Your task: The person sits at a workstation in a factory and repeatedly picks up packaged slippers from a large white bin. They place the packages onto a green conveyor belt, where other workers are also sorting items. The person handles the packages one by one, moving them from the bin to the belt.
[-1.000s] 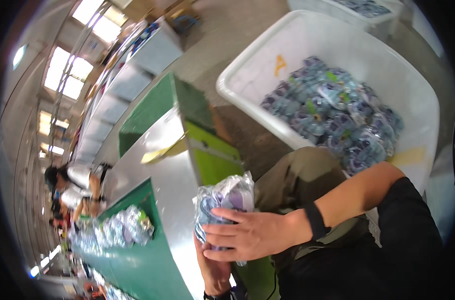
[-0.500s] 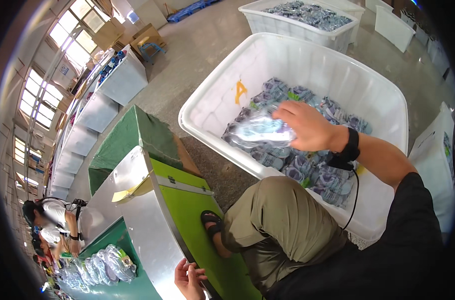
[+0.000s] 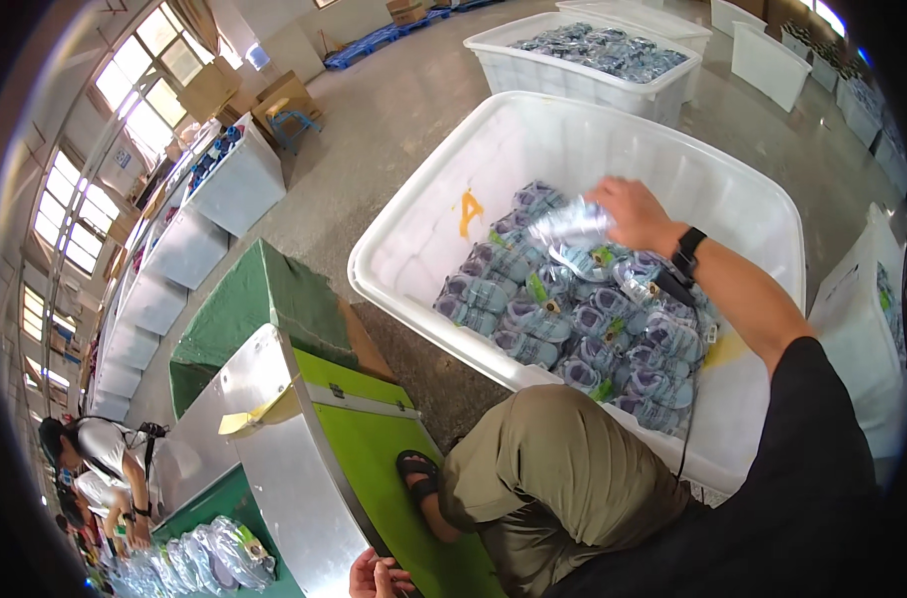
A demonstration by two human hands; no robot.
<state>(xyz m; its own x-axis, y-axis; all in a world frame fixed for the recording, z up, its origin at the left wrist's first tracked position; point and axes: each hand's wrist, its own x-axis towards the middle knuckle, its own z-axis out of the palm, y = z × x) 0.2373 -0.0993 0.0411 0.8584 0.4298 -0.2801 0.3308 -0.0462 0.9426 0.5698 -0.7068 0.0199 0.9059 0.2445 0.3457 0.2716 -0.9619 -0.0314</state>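
My right hand (image 3: 633, 212) is closed on a clear plastic-bagged pair of shoes (image 3: 573, 222), smeared by motion. It holds the pair over the far part of a big white plastic tub (image 3: 413, 189). Inside the tub lie rows of bagged light blue and purple shoes (image 3: 503, 261), some with green tags. My left hand (image 3: 379, 576) is at the lower edge of the picture, by the rim of a metal-topped bench (image 3: 294, 488). Its fingers are loosely curled and apart, with nothing visible in them; the lower part of the hand is cut off.
Several bagged shoes (image 3: 214, 553) line the green bench surface at lower left, near two people (image 3: 105, 458). A green-covered box (image 3: 264, 319) stands between bench and tub. Another full white tub (image 3: 583, 65) stands behind; more tubs (image 3: 184, 244) run along the left.
My right hand has carried the bagged shoes farther away and slightly right over the tub, uncovering more rows. My left hand sits lower in the picture. The view has shifted a little.
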